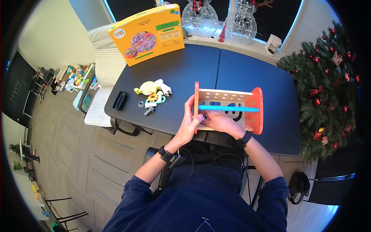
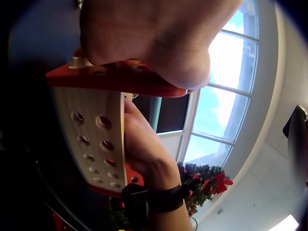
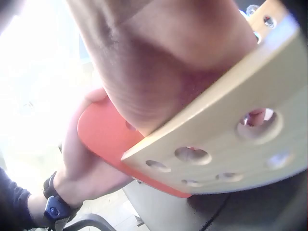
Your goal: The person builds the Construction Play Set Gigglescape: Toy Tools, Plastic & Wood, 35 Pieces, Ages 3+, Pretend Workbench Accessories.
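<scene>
A toy box with two red end panels (image 1: 257, 110), pale wooden sides with round holes (image 2: 91, 139) and a blue rod (image 1: 228, 109) across its top lies at the table's front edge. The left hand (image 1: 188, 124) grips the left red end panel (image 3: 108, 134), its fingers along the outer face. The right hand (image 1: 220, 123) reaches into the box beside the inner face of that panel; a small grey piece (image 1: 205, 117) shows near its fingertips. In the right wrist view the right hand's fingers are hidden behind the wooden side (image 3: 216, 130).
On the table's left lie a black tray (image 1: 120, 100), yellow and white toy pieces (image 1: 148, 88), a grey bolt (image 1: 149, 111) and a ring (image 1: 141, 104). A yellow carton (image 1: 154, 34) stands at the back left. A decorated tree (image 1: 317, 92) is at the right.
</scene>
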Demonstrator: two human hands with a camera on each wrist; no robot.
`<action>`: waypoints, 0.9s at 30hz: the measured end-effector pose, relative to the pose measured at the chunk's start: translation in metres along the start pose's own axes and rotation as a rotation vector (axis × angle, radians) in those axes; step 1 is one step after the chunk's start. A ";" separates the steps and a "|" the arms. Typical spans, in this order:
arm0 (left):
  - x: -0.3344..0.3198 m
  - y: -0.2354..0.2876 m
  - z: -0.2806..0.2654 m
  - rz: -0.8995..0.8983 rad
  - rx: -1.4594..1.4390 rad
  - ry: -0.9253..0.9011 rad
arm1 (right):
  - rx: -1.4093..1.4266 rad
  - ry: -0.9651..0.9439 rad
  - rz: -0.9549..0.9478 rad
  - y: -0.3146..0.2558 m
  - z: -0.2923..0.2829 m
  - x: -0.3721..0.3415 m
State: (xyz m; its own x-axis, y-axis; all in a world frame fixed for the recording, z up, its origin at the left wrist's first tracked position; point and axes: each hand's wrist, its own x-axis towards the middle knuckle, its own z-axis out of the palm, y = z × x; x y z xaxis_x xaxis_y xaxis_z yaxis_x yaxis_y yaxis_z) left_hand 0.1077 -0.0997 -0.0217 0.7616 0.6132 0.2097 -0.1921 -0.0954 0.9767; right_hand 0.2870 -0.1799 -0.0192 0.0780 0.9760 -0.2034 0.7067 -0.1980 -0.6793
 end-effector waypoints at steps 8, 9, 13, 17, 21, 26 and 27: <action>0.000 -0.004 -0.001 -0.023 -0.020 -0.002 | -0.122 0.016 -0.021 0.010 0.008 0.002; 0.000 -0.003 -0.001 -0.024 -0.024 -0.003 | -0.097 0.021 -0.014 0.012 0.009 0.003; -0.002 -0.002 0.001 0.013 0.002 -0.004 | -0.058 0.020 -0.037 0.004 0.006 0.001; -0.003 -0.007 -0.001 0.028 0.027 -0.002 | -0.064 -0.097 -0.002 -0.005 -0.003 0.000; -0.005 -0.007 0.000 0.037 0.025 -0.007 | -0.019 0.003 -0.017 0.000 0.007 -0.003; -0.009 -0.007 0.001 0.063 0.047 -0.013 | 0.019 -0.022 -0.020 -0.011 0.003 -0.006; -0.009 -0.007 0.001 0.064 0.046 -0.008 | 0.005 -0.013 -0.005 -0.010 0.004 -0.005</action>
State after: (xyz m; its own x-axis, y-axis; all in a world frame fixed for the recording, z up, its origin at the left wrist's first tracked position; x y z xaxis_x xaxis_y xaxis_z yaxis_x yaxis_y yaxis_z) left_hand 0.1027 -0.1057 -0.0304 0.7539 0.5983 0.2715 -0.2116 -0.1702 0.9624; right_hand 0.2766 -0.1835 -0.0147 0.0654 0.9758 -0.2086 0.7036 -0.1934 -0.6838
